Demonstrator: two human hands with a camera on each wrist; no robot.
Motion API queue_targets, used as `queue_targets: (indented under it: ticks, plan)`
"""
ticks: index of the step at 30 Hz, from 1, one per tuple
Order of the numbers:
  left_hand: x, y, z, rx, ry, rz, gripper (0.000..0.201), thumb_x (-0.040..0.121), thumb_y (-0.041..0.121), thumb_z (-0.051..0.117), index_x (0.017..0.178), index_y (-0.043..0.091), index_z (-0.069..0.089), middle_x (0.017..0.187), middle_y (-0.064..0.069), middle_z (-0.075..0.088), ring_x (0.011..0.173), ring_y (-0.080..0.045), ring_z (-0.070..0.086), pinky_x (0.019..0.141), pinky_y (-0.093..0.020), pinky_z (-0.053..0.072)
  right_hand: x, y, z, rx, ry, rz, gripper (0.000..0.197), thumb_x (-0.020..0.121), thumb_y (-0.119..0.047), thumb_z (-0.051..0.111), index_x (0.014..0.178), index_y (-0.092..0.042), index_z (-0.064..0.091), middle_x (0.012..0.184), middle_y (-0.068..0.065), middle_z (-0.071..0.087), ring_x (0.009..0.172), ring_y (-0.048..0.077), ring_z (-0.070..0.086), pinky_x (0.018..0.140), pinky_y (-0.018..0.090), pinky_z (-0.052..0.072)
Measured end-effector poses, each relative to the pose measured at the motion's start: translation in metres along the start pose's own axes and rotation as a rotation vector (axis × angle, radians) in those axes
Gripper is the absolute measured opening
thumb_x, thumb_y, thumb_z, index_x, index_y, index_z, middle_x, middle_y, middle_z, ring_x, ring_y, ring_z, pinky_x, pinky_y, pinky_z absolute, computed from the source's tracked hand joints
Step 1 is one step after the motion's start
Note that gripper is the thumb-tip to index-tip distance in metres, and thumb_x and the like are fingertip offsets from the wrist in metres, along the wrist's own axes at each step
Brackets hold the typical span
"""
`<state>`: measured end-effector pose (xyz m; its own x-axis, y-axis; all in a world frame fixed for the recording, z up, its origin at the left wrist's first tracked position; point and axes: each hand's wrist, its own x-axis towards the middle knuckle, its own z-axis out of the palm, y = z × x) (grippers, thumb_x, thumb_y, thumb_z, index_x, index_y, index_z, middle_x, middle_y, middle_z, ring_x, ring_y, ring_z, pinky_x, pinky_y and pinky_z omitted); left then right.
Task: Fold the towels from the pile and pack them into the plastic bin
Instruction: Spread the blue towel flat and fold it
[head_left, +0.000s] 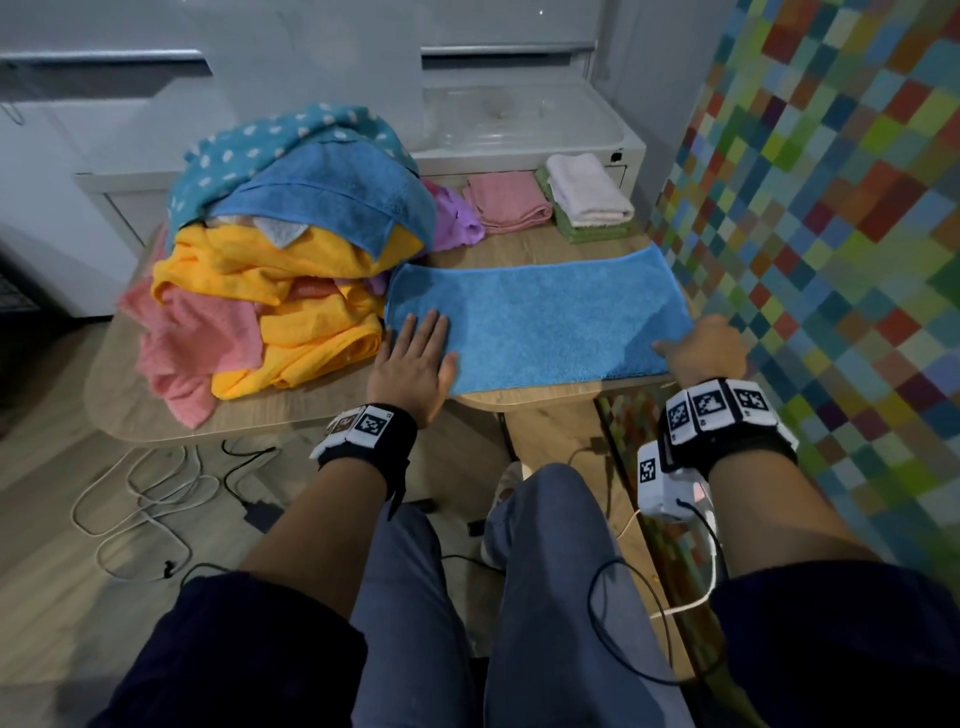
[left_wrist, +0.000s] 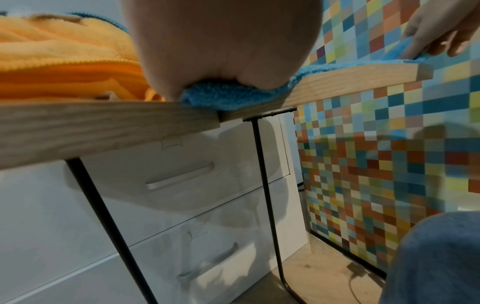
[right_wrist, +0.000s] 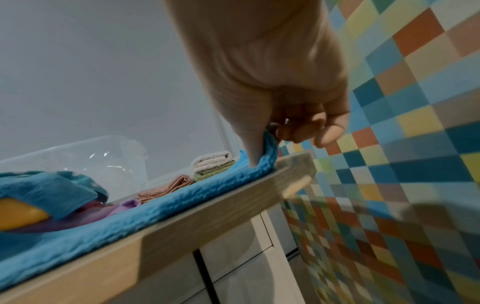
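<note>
right now your left hand (head_left: 415, 364) lies flat, fingers straight and close together, pressing the near left corner of the blue towel (head_left: 535, 322) onto the counter (head_left: 291, 410). from the left wrist view the heel of that palm squashes the towel's edge right at the counter's front lip. your right hand (head_left: 706, 353) is at the near right corner of the same towel; its grip is narrow, thumb on top and curled fingers (right_wrist: 306, 131) beneath, pinching the cloth, which rises a little around the thumb in the right wrist view.

the blue towel is spread in a long band across the counter between your two hands, its near edge running along the counter's front edge. just to its left, touching its left end, sits the pile (head_left: 270, 270): yellow and pink towels low down, a blue towel over them, a teal one with white dots on top, and a purple one poking out behind.

beyond the spread towel, at the back of the counter, a folded pink towel (head_left: 506, 200) lies beside a small stack with a folded white towel (head_left: 587, 189) on a folded green towel (head_left: 584, 228). behind these stands the clear plastic bin (head_left: 519, 119), and i cannot tell whether anything is in it. your knees in blue trousers show below the counter, with cables (head_left: 145, 499) on the floor to the left.
</note>
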<state>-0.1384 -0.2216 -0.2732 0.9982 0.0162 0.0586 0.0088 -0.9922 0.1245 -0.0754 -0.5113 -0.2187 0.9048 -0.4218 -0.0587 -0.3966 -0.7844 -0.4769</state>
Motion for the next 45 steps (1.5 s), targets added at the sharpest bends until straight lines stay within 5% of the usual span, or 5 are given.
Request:
queue_targets:
  ticks: [7,14,26,36,45]
  plan:
    - [0.015,0.013,-0.016,-0.044,0.167,0.032,0.048,0.093,0.026,0.043,0.14,0.013,0.038,0.149,-0.006,0.034,0.139,-0.027,0.025,0.111,-0.038,0.02,-0.032,-0.013,0.032,0.177,0.259,-0.451,0.023,0.083,-0.005,0.06,0.105,0.001,0.054,0.102,0.018,0.058,0.101,0.033,0.053,0.088,0.043,0.04]
    - [0.037,0.049,-0.022,-1.021,0.097,-0.264,0.014,0.091,0.022,0.053,0.105,0.02,0.049,0.096,-0.01,0.064,0.094,-0.032,0.063,0.085,-0.043,0.048,-0.067,-0.031,0.075,0.222,0.033,-0.855,0.027,0.065,0.012,0.059,0.088,0.0,0.051,0.101,0.02,0.059,0.098,0.037,0.055,0.096,0.04,0.038]
    - [0.044,0.055,-0.023,-0.728,0.068,-0.086,0.029,0.094,0.026,0.048,0.12,0.014,0.049,0.118,-0.007,0.058,0.108,-0.027,0.055,0.091,-0.036,0.041,-0.073,-0.034,0.085,0.181,0.002,-0.915,0.019,0.075,-0.001,0.061,0.091,-0.004,0.05,0.112,0.018,0.061,0.123,0.034,0.049,0.113,0.041,0.028]
    - [0.041,0.045,-0.01,-0.264,-0.004,0.086,0.053,0.096,0.047,0.036,0.146,0.031,0.024,0.157,0.009,0.016,0.143,-0.016,0.014,0.111,-0.037,0.01,-0.054,-0.063,0.056,0.349,-0.034,-0.911,0.044,0.094,-0.03,0.027,0.081,-0.002,0.06,0.077,0.009,0.061,0.077,0.023,0.057,0.072,0.034,0.039]
    - [0.036,0.036,-0.004,-0.039,-0.09,0.207,0.058,0.098,0.05,0.025,0.149,0.032,0.004,0.158,0.01,-0.003,0.146,-0.015,-0.003,0.116,-0.042,-0.003,0.005,-0.08,0.073,-0.359,-0.357,-0.827,0.054,0.103,-0.036,0.018,0.152,-0.018,0.005,0.159,-0.002,-0.002,0.147,0.016,-0.006,0.118,0.041,-0.003]
